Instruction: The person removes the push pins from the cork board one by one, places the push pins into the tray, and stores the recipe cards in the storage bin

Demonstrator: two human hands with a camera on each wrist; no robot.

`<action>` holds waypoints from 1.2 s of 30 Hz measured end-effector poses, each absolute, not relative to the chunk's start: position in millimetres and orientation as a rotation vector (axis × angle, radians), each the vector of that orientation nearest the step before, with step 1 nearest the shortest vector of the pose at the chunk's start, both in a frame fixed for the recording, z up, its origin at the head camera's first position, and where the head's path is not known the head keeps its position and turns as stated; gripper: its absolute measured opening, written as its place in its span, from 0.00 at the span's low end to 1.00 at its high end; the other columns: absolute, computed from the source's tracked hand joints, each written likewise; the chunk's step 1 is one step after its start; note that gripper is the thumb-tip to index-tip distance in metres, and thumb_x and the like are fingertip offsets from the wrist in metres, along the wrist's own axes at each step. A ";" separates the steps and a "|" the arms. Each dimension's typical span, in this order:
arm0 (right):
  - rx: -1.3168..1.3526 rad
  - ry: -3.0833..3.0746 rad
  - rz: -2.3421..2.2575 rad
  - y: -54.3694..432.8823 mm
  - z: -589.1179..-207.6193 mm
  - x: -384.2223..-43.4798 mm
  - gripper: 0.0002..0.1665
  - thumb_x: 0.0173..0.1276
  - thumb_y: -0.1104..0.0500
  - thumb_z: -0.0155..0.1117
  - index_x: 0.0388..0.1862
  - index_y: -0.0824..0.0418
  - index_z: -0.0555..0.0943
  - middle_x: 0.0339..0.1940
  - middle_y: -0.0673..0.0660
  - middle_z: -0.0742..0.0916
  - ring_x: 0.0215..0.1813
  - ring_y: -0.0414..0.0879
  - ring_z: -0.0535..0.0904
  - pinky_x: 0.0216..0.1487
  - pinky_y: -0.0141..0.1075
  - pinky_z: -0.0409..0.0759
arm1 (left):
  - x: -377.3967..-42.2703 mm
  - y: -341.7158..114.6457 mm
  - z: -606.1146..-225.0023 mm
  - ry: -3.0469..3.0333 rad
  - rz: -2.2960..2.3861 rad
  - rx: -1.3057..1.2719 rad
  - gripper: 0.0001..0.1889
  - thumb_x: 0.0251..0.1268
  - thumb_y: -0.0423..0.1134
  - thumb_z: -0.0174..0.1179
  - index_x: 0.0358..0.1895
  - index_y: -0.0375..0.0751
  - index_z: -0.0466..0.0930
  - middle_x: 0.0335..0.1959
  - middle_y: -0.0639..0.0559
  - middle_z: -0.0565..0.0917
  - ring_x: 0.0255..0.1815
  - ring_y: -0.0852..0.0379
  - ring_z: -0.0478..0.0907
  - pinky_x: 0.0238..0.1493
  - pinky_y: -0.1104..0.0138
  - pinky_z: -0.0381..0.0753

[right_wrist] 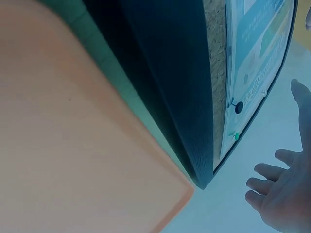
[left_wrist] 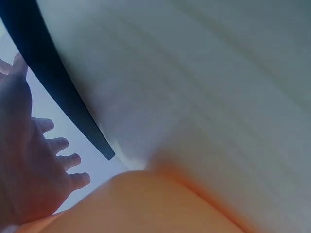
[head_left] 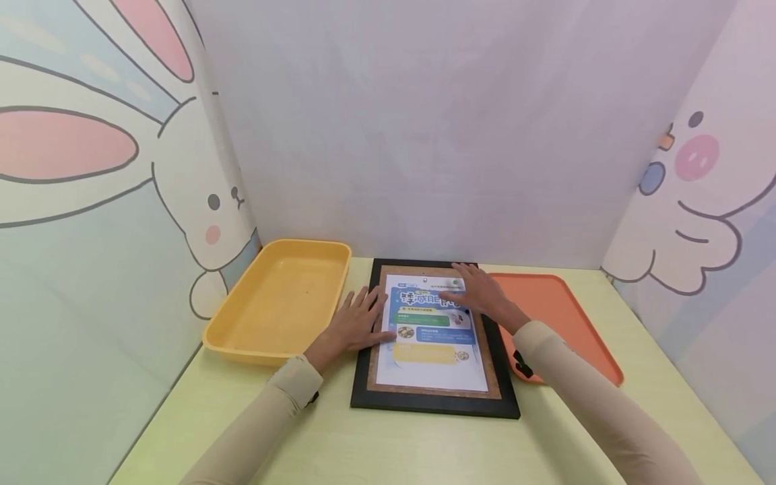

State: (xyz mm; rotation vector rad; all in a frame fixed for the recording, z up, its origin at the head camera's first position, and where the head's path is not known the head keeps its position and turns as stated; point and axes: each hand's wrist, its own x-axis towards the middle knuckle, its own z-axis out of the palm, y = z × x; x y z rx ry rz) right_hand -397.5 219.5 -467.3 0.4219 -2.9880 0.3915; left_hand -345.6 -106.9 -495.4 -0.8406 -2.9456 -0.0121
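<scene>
A black-framed cork board [head_left: 494, 380] lies on the table with a printed poster [head_left: 433, 380] on it. My left hand [head_left: 351, 323] is spread at the board's left edge, its thumb over the poster. Over the board's upper right is my right hand [head_left: 488, 296], fingers extended and thumb apart. Neither hand holds anything; whether they touch the board I cannot tell. In the right wrist view, a black push pin [right_wrist: 238, 107] and a green push pin [right_wrist: 236, 136] sit at the poster's edge. The left wrist view shows the frame's black edge [left_wrist: 63, 92] beside the left hand.
To the left of the board stands a deep yellow tray [head_left: 291, 289]. A flat orange tray [head_left: 558, 310] lies close by its right side. The pale yellow table [head_left: 364, 448] meets a plain back curtain [head_left: 418, 135] and side walls printed with cartoon animals.
</scene>
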 end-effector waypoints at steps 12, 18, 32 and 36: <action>0.383 -3.045 0.491 211.7 -468.7 -396.3 0.59 0.68 0.31 0.68 0.83 0.64 0.58 0.80 0.71 0.66 0.79 0.69 0.61 0.73 0.67 0.63 | -343.2 -107.2 -493.9 -3.012 -0.075 -0.868 0.54 0.69 0.78 0.47 0.84 0.40 0.52 0.85 0.41 0.52 0.84 0.37 0.50 0.80 0.43 0.52; 0.384 -3.061 0.569 209.5 -473.9 -401.8 0.58 0.68 0.31 0.68 0.84 0.61 0.59 0.80 0.69 0.67 0.78 0.68 0.64 0.71 0.67 0.66 | -343.7 -107.3 -494.8 -3.048 -0.126 -0.877 0.54 0.69 0.78 0.47 0.84 0.40 0.50 0.85 0.41 0.51 0.85 0.40 0.48 0.81 0.46 0.53; 0.357 -3.112 0.648 197.7 -476.4 -404.5 0.56 0.69 0.33 0.69 0.83 0.61 0.60 0.78 0.68 0.71 0.69 0.63 0.74 0.68 0.62 0.73 | -345.6 -106.9 -496.7 -3.124 -0.199 -0.873 0.55 0.69 0.78 0.45 0.85 0.39 0.47 0.86 0.43 0.48 0.86 0.43 0.45 0.82 0.51 0.50; 0.376 -3.109 0.620 196.1 -478.4 -407.4 0.55 0.69 0.33 0.69 0.83 0.62 0.61 0.78 0.68 0.70 0.72 0.64 0.72 0.69 0.62 0.72 | -346.2 -106.6 -497.8 -3.135 -0.201 -0.863 0.55 0.69 0.79 0.45 0.85 0.40 0.48 0.86 0.44 0.48 0.86 0.44 0.45 0.82 0.51 0.50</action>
